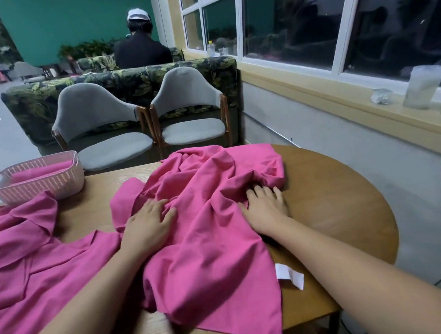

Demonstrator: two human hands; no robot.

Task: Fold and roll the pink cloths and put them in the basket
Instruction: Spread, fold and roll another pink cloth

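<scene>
Two crumpled pink cloths lie on the table (pixel 342 208): the middle cloth (pixel 208 237), white tag (pixel 289 275) at its near edge, pressed by the flat-fingered left hand (pixel 148 221) and right hand (pixel 266 205), the left-edge cloth (pixel 18 258) beside the far-left-corner basket (pixel 37 187) holding a pink roll (pixel 41 170).

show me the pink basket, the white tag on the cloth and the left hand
pink plastic lattice basket (pixel 40 187): head view, on its front wall.
white fabric tag (pixel 291 276): head view, on its middle.
left hand (pixel 147 223): head view, on the back of the hand.
</scene>
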